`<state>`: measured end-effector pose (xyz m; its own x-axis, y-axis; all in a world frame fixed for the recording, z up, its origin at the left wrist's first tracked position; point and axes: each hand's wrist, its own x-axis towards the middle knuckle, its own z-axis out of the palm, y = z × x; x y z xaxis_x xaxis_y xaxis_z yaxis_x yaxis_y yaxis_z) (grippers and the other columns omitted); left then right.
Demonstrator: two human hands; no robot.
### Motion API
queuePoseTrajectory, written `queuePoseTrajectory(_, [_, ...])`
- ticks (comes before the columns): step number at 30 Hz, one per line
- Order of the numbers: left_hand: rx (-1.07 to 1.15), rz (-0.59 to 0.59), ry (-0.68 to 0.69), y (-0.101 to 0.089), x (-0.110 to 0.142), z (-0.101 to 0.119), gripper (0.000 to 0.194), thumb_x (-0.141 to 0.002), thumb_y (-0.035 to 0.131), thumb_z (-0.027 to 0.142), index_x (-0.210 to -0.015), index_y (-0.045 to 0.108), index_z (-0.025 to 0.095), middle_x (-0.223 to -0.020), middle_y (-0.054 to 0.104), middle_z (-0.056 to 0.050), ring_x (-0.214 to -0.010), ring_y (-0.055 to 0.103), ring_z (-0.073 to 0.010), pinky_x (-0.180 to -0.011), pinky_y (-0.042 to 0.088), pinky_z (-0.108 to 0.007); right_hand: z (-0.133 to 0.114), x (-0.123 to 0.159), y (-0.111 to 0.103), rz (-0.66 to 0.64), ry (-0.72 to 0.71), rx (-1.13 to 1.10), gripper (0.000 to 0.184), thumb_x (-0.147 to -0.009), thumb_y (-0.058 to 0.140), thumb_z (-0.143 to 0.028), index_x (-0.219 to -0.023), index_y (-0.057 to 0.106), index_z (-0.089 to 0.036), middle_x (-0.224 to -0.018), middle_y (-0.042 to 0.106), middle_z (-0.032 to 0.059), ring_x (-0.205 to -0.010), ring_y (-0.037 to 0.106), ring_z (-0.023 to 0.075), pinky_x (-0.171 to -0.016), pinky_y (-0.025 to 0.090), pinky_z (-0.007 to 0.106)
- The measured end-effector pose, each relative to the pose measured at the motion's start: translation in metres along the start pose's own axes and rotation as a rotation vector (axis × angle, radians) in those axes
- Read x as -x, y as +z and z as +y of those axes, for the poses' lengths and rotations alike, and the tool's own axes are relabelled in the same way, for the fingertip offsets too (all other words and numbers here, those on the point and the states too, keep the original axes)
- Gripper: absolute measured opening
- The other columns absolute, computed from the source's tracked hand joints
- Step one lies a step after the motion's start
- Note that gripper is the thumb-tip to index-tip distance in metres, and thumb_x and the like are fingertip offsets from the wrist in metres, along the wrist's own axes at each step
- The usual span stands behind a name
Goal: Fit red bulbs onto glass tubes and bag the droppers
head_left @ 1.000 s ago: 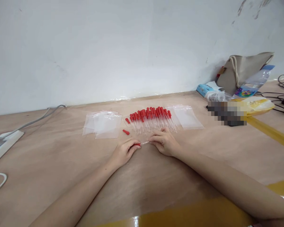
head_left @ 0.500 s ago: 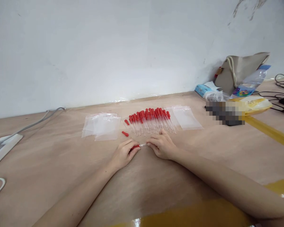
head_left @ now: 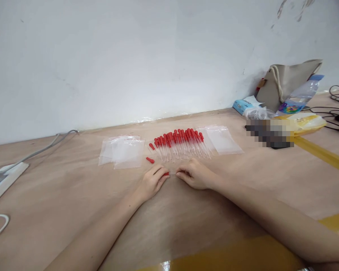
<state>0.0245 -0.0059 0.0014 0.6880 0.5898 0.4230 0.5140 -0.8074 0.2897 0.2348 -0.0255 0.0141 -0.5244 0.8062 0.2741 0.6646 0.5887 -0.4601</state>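
Note:
Between my two hands, low over the table, lies a dropper with a red rubber bulb (head_left: 166,174) and a clear glass tube (head_left: 172,173). My left hand (head_left: 154,180) is closed around the bulb. My right hand (head_left: 194,174) pinches the tube's other end, which its fingers hide. Just beyond my hands, several droppers with red bulbs (head_left: 180,137) lie side by side, tubes toward me. One loose red rubber bulb (head_left: 150,160) rests beside my left hand.
Clear zip bags lie left (head_left: 129,153) and right (head_left: 224,141) of the droppers. A power strip (head_left: 9,180) with a grey cable sits at far left. To the right are a tissue pack (head_left: 243,107), a grey bag (head_left: 293,82), a plastic bottle (head_left: 302,96) and black cables (head_left: 337,113).
My left fingers now cover more of the red bulb, and my right fingers have curled in closer together. Both hands stay in nearly the same place.

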Motion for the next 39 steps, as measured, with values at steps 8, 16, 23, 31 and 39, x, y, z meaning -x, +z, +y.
queuePoseTrajectory(8, [-0.134,0.226,-0.275,-0.006,0.001,-0.037,0.029,-0.081,0.051,0.028,-0.108,0.054,0.019,-0.112,0.048,-0.009,-0.105,0.047,-0.0233,-0.091,0.039,-0.039,0.016,-0.005,-0.006,-0.012,0.401,-0.399,0.015,-0.076,0.050,-0.025,-0.069,0.061,-0.018,-0.065,0.065,0.0010,-0.051,0.055,0.0103,-0.048,0.039,0.021])
queuePoseTrajectory(16, [-0.091,0.226,-0.330,-0.007,0.001,-0.043,0.017,-0.080,0.048,0.023,-0.091,0.061,0.018,-0.093,0.054,-0.006,-0.090,0.053,-0.0190,-0.084,0.043,-0.033,0.001,-0.074,0.011,0.267,0.511,-0.154,0.019,-0.071,0.055,-0.035,-0.061,0.061,-0.020,-0.065,0.065,0.0005,-0.066,0.059,0.0152,-0.066,0.039,0.028])
queuePoseTrajectory(23, [-0.017,0.254,-0.377,-0.011,0.004,-0.044,0.012,-0.073,0.048,0.014,-0.080,0.057,0.017,-0.092,0.053,-0.005,-0.084,0.054,-0.0164,-0.076,0.047,-0.029,-0.012,-0.121,0.037,0.259,0.541,0.210,0.037,-0.079,0.042,-0.045,-0.064,0.062,-0.018,-0.068,0.066,0.0055,-0.071,0.059,0.0196,-0.084,0.025,0.042])
queuePoseTrajectory(31, [0.085,0.368,-0.513,-0.005,0.004,-0.051,0.010,-0.073,0.054,0.024,-0.080,0.056,0.016,-0.086,0.052,-0.003,-0.072,0.058,-0.0130,-0.068,0.053,-0.028,-0.008,-0.118,0.048,0.301,0.420,0.265,0.022,-0.078,0.045,-0.036,-0.075,0.061,-0.021,-0.075,0.066,0.0029,-0.074,0.057,0.0181,-0.080,0.022,0.039])
queuePoseTrajectory(39, [0.051,0.531,-0.643,-0.003,0.007,-0.063,0.017,-0.070,0.057,0.026,-0.080,0.066,0.016,-0.100,0.053,-0.008,-0.085,0.060,-0.0185,-0.072,0.055,-0.031,-0.023,-0.121,0.056,0.197,0.341,0.357,0.022,-0.078,0.046,-0.029,-0.078,0.062,-0.014,-0.083,0.065,0.0113,-0.082,0.054,0.0223,-0.081,0.023,0.040])
